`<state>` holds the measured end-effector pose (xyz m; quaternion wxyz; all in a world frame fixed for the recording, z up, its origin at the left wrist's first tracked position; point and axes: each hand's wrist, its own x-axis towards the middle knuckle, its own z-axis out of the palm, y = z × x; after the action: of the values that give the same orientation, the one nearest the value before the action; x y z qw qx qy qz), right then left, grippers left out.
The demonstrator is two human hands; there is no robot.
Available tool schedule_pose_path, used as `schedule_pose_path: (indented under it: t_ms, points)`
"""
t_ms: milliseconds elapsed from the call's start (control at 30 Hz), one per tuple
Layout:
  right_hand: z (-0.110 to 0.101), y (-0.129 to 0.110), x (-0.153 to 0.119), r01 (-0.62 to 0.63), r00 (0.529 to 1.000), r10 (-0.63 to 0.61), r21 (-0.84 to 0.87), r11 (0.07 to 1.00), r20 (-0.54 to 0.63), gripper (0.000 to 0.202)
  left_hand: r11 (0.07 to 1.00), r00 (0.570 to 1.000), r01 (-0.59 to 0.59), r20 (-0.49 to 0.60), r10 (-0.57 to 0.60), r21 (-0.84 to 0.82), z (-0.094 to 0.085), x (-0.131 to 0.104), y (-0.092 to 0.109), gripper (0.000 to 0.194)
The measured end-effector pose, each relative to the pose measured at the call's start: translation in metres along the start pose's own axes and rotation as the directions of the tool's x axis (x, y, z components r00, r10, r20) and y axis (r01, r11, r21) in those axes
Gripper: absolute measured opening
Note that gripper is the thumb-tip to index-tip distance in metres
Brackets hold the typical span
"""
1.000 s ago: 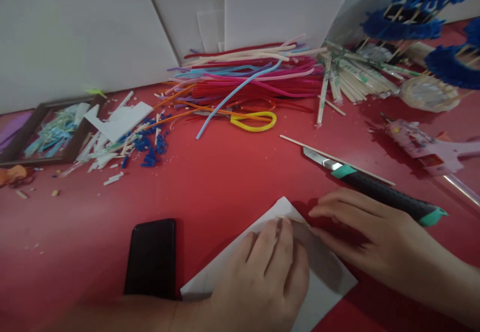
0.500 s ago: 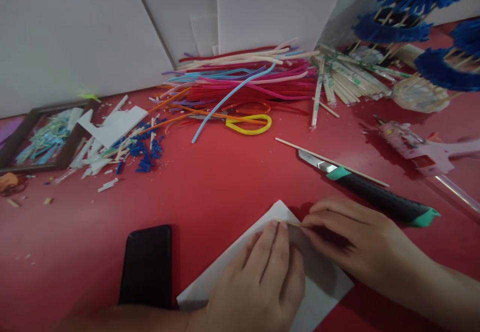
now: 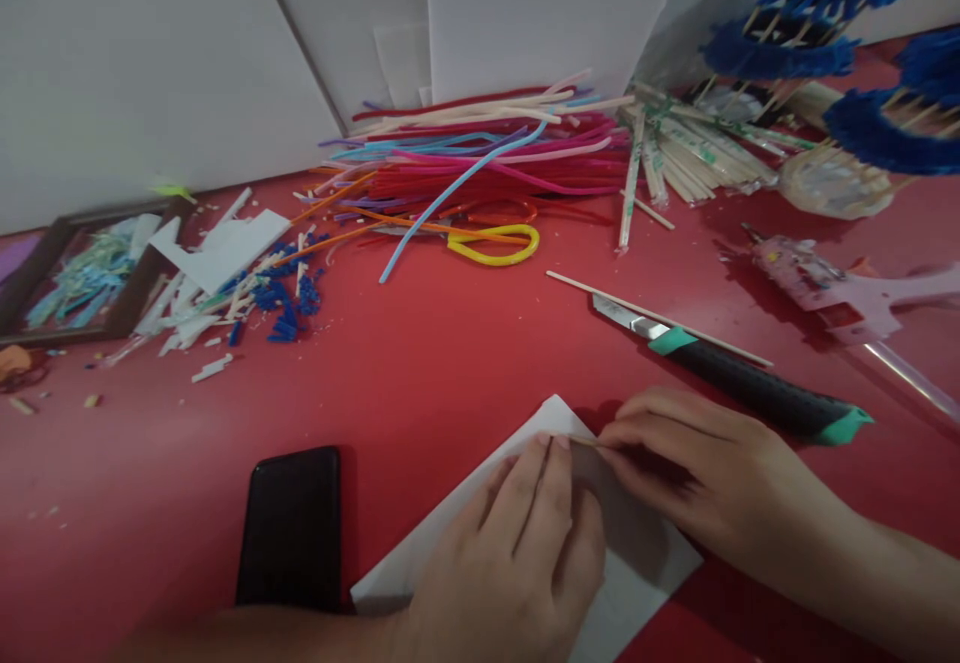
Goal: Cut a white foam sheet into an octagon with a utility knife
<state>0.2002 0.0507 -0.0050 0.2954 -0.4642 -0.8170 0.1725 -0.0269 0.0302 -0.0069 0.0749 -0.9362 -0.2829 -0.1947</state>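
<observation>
A white board or folded paper (image 3: pixel 397 558) lies at an angle on the red table. Across its far corner runs a short thin wooden stick (image 3: pixel 583 440), bridging my two hands. The fingertips of my left hand (image 3: pixel 517 543), held close together, press the stick's left part against the white surface and cover it. Thumb and index finger of my right hand (image 3: pixel 697 463) pinch its right end; the other fingers are curled. Just beyond the right hand rests a utility knife (image 3: pixel 750 383) with a black and green handle, blade out, alongside another thin stick (image 3: pixel 720 345).
A black phone (image 3: pixel 291 528) lies left of my left hand. Farther back are yellow-handled scissors (image 3: pixel 495 245), colourful pipe cleaners (image 3: pixel 510 158), wrapped chopsticks (image 3: pixel 682 158) and scraps (image 3: pixel 247 253). At right are a pink glue gun (image 3: pixel 832 288) and blue fringed stick models (image 3: pixel 780 48).
Both hands stay in nearly the same place on the stick. The whole view has shifted slightly, with things appearing a little farther left and up.
</observation>
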Motion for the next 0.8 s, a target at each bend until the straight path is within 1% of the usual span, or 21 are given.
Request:
schedule_pose_path:
  t_ms: [167,333,400,533,633,733,767,800]
  points:
    - [0.001,-0.002,0.0,-0.002,1.0,0.002,0.006,1.0,-0.001,0.021,1.0,1.0,-0.019,0.015,0.019,-0.001,0.001,-0.001,0.0,0.026]
    - [-0.006,-0.004,0.003,-0.032,0.999,0.032,0.028,0.999,0.015,0.015,1.0,1.0,-0.019,-0.006,0.019,0.0,0.002,-0.001,-0.001,0.024]
    - [-0.01,-0.004,0.003,-0.046,0.999,0.046,0.014,0.999,0.011,0.016,1.0,1.0,-0.013,-0.003,0.013,-0.004,0.002,0.0,0.0,0.025]
    - [-0.014,-0.002,0.004,-0.025,1.0,0.024,-0.033,0.999,-0.017,0.017,1.0,1.0,-0.021,0.007,0.021,0.003,0.001,0.0,0.0,0.024]
    - [-0.018,0.003,0.005,-0.02,0.997,0.009,-0.135,0.991,-0.081,0.015,1.0,1.0,-0.016,-0.007,0.016,0.004,0.001,0.001,0.0,0.023]
    - [-0.024,0.015,0.005,-0.059,0.99,0.013,-0.33,0.942,-0.14,0.009,1.0,1.0,-0.02,-0.02,0.02,0.012,0.002,0.001,0.0,0.023]
    - [-0.026,0.021,0.004,-0.088,0.988,0.028,-0.404,0.911,-0.152,0.013,1.0,0.999,-0.025,-0.021,0.025,0.017,0.002,0.001,0.0,0.024]
    - [-0.028,0.027,0.002,-0.122,0.987,0.055,-0.467,0.876,-0.154,0.022,0.999,0.999,-0.028,-0.018,0.028,0.021,0.002,0.001,0.0,0.024]
